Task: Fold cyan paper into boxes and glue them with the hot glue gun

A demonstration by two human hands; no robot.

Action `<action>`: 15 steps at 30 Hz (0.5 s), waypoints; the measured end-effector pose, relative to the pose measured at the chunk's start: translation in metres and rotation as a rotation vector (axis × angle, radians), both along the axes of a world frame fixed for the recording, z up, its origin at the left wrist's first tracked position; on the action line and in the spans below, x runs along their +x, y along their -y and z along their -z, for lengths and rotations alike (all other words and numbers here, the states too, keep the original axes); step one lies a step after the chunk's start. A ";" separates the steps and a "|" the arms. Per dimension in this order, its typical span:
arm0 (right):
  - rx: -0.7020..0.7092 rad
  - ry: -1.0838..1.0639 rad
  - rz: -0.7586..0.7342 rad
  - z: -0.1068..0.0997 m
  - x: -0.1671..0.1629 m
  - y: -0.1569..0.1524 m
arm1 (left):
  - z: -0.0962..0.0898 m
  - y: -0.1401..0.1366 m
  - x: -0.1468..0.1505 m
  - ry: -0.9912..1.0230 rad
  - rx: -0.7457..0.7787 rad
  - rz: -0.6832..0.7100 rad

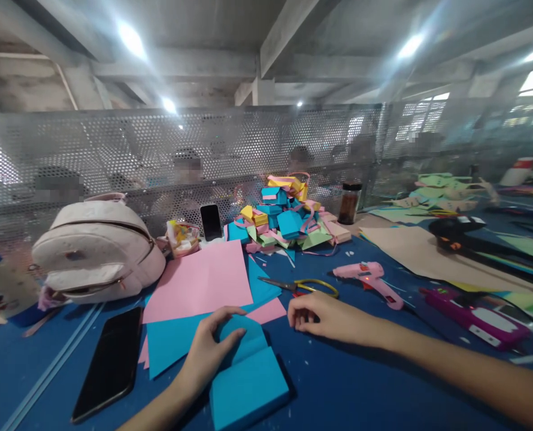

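My left hand (215,338) lies on a folded blue paper piece (248,383), thumb and forefinger spread apart over its raised flap; the other fingers are mostly hidden. The lower part of the piece looks like a shallow box shape. On the blue table, my right hand (314,314) is loosely curled, and no object shows in its fingers. Just left of it is a small pink paper strip (269,311). Scissors with yellow handles (311,286) lie beyond the right hand. Pink sheets (203,278) and blue sheets (172,341) are spread beyond and beside my left hand.
A pink glue gun (369,275) and a purple device (475,317) with a cord lie right. A black phone (109,362) and white backpack (100,251) are left. Behind stand a pile of folded coloured paper (288,218), a jar (350,203) and a perforated metal screen (239,131).
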State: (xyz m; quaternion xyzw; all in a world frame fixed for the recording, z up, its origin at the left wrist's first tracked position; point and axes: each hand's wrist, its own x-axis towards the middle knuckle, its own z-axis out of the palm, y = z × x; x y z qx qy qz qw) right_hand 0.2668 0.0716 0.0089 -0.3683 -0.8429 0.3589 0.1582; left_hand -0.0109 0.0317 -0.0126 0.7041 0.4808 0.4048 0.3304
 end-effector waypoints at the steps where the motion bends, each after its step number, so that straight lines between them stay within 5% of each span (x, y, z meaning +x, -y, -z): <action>1: -0.015 0.005 -0.002 0.001 0.002 -0.001 | 0.000 -0.001 0.000 -0.001 -0.007 0.001; 15: -0.174 0.068 -0.035 0.007 0.016 0.000 | 0.002 -0.003 0.000 0.015 -0.072 -0.019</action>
